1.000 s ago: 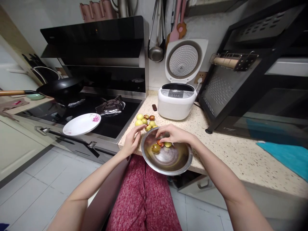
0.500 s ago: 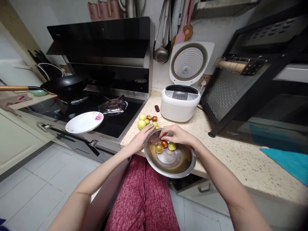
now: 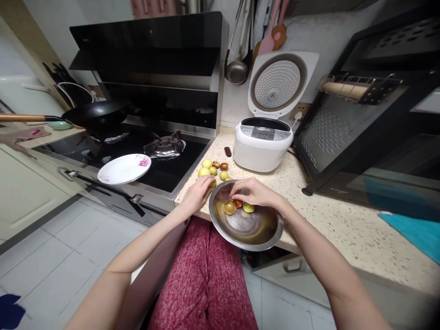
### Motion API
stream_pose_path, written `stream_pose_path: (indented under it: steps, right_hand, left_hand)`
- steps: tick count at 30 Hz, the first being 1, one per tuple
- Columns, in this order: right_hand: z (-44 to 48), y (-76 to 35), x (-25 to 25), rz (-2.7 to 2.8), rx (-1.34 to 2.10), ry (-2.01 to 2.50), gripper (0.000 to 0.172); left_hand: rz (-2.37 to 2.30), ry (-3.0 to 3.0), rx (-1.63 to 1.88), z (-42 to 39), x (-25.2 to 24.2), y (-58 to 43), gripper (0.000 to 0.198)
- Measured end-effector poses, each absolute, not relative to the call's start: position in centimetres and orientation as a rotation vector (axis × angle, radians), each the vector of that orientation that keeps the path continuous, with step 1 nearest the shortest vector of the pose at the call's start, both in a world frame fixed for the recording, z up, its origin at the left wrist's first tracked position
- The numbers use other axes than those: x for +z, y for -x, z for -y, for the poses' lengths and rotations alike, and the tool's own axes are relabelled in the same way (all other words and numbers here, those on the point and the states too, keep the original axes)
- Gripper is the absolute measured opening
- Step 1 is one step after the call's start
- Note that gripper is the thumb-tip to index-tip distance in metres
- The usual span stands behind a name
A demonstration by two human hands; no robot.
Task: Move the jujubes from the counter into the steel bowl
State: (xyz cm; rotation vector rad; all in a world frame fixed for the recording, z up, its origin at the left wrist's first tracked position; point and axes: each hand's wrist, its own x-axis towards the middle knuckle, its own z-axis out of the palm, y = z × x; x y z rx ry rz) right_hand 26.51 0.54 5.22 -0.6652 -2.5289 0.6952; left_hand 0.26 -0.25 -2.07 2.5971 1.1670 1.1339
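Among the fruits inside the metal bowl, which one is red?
The middle fruit, between the yellow-brown fruit at picture left and the yellow-green fruit at picture right; only this one looks red.

Soft light, blurred and stretched edges.

Bare hands and forearms, crimson trousers flecked with paler pink

Under the right hand, the bowl holds three fruits; beyond stands the cooker. More fruits lie just past the left hand; left of that hand, the plate is on the stove.
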Motion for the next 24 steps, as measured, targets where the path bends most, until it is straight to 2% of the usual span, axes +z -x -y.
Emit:
stream_pose_path:
  steps: [7,16,24]
  right_hand:
    - [-0.5,-26.5,5.2,2.529,0.659,0.665,0.012]
    - [-0.2,-26.2,5.5,2.426,0.509,0.635,0.014]
    - [-0.6,-26.2,5.1,2.407,0.426,0.648,0.014]
  left_hand:
    - [-1.09,-2.537,1.151,0.5,-1.8,-0.2,0.031]
    - [-0.953,-2.115,1.619,2.8,0.4,-0.8,0.028]
    - [-0.655,-2.375,1.061,7.0,5.2,-1.5,0.026]
